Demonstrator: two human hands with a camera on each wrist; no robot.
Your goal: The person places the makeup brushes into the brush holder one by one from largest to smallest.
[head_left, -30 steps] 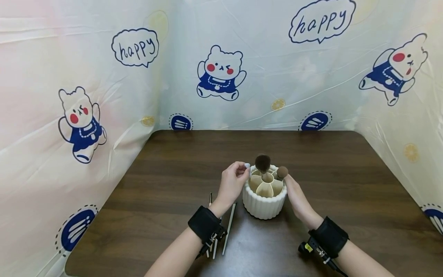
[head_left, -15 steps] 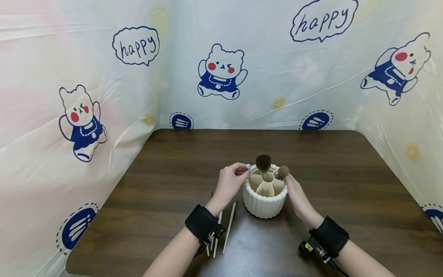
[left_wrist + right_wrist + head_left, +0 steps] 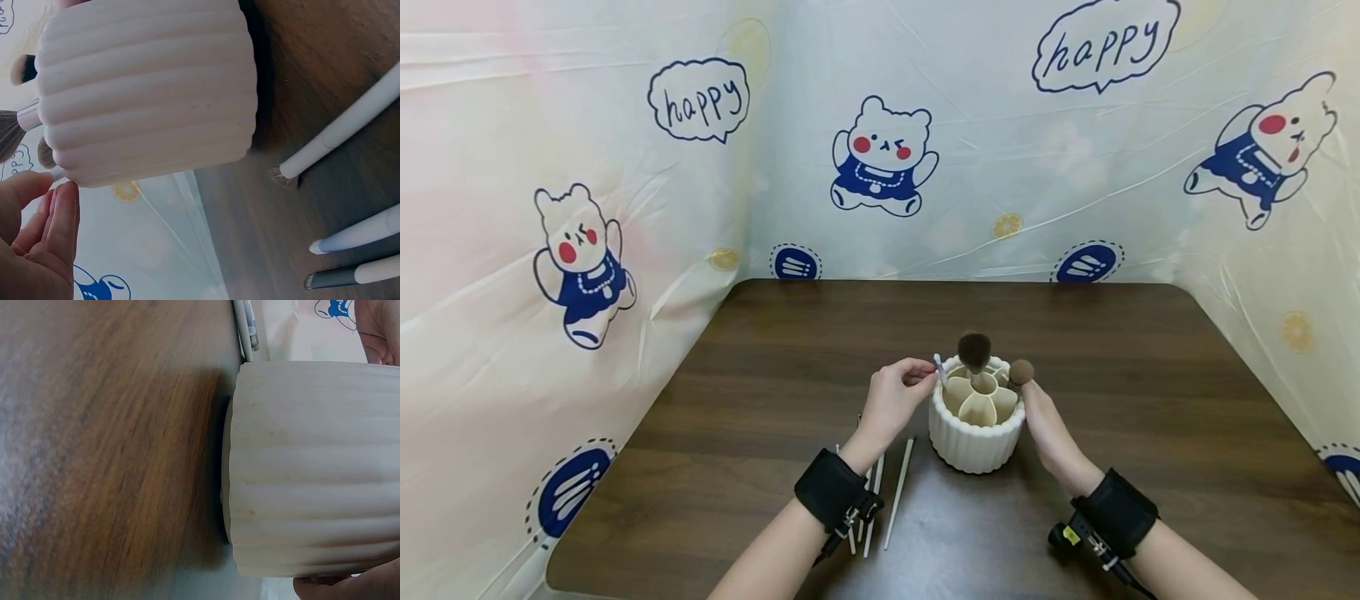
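Note:
A cream ribbed makeup brush holder (image 3: 976, 450) with petal-shaped compartments stands upright on the table. My left hand (image 3: 891, 400) is at its left rim, thumb and fingers pinching a thin makeup brush (image 3: 940, 367) whose lower part goes inside the rim. In the left wrist view, the thumb of my left hand (image 3: 37, 231) touches that brush's pale handle just above the rim. My right hand (image 3: 1051, 421) holds the holder's right side; its fingers (image 3: 350, 587) show against the ribbed wall in the right wrist view. A large dark brush (image 3: 973, 350) stands in the centre, a smaller round brush (image 3: 1021, 373) at the right.
Several more makeup brushes lie on the brown table (image 3: 760, 400) beside and under my left wrist, among them a pale-handled brush (image 3: 898, 496). The left wrist view shows a dark-ferruled brush (image 3: 337, 277). A patterned curtain (image 3: 970, 167) encloses the table's back and sides.
My left hand has drawn slightly leftward, and more of the thin brush's pale upper part shows at the rim. The right hand keeps its hold on the holder.

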